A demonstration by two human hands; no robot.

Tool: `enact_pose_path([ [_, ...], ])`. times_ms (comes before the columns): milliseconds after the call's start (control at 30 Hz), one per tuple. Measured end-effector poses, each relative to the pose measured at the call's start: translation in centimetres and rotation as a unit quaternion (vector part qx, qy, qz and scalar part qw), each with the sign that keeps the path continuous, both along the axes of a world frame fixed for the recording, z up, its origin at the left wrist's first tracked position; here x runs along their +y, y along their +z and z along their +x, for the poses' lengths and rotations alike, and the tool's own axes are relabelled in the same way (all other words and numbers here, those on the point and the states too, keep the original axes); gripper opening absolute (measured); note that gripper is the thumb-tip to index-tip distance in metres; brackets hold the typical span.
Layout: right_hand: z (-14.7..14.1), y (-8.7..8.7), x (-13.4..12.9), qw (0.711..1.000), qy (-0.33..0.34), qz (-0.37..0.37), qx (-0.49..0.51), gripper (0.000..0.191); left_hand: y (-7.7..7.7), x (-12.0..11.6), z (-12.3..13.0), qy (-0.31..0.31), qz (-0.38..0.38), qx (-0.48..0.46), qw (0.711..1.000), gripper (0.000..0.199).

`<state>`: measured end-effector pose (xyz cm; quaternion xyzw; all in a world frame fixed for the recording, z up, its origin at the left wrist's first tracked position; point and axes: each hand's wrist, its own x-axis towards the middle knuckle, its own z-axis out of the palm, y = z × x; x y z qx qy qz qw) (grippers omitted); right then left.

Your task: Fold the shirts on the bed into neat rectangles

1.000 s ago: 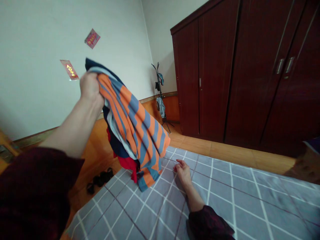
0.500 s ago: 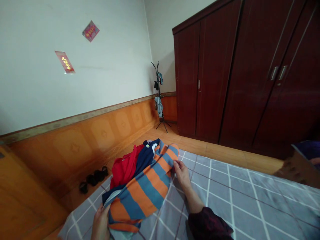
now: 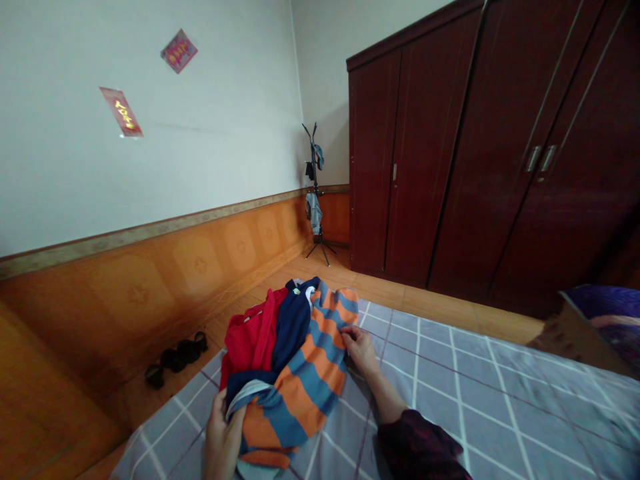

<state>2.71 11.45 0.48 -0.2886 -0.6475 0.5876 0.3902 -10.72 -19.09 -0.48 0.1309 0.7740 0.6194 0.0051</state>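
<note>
An orange and grey-blue striped top [image 3: 305,383] lies on the bed, partly bunched, with a pale lining showing at its near left. My left hand [image 3: 223,430] is closed around that near left edge, thumb on top. On the far right edge of the top, my right hand [image 3: 361,348] pinches the cloth between thumb and fingers. Just left of the stripes lies a dark navy garment [image 3: 293,327], partly covered by the top. Beside it a red garment [image 3: 247,340] is heaped at the bed's edge.
Under the clothes spreads a grey checked bedsheet [image 3: 450,387]. Dark shoes [image 3: 175,359] stand on the floor to the left. A coat rack [image 3: 315,193] is in the far corner, near a dark red wardrobe [image 3: 410,160]. At right sits a cardboard box [image 3: 583,337] with purple cloth.
My left hand has moved right and slightly up with its edge of the striped top, bunching the cloth more. My right hand keeps its pinch and has shifted slightly left. The view has turned a little.
</note>
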Motion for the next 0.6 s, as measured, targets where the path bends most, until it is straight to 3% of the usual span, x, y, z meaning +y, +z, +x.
enact_pose_path([
  [167, 0.6, 3.2, -0.1, 0.996, -0.004, -0.078, 0.032, 0.025, 1.0, -0.7, 1.1, 0.009, -0.001, 0.102, 0.995, 0.059],
  [267, 2.1, 7.1, -0.6, 0.991, -0.017, -0.096, 0.088, 0.023, 2.4, -1.3, 2.6, 0.021, -0.025, 0.207, 0.978, 0.049],
  [367, 5.0, 11.8, -2.1, 0.985, -0.017, -0.082, 0.152, 0.018, 4.2, -1.8, 4.5, 0.000, -0.010, 0.254, 0.967, 0.046],
  [500, 11.0, 16.3, -5.7, 0.981, -0.007, -0.059, 0.186, 0.016, 6.0, -2.1, 6.8, -0.085, 0.024, 0.219, 0.972, 0.043],
  [600, 16.4, 16.5, -9.0, 0.982, 0.024, -0.085, 0.168, 0.014, 6.6, -1.8, 7.7, -0.211, 0.001, 0.166, 0.963, 0.040],
])
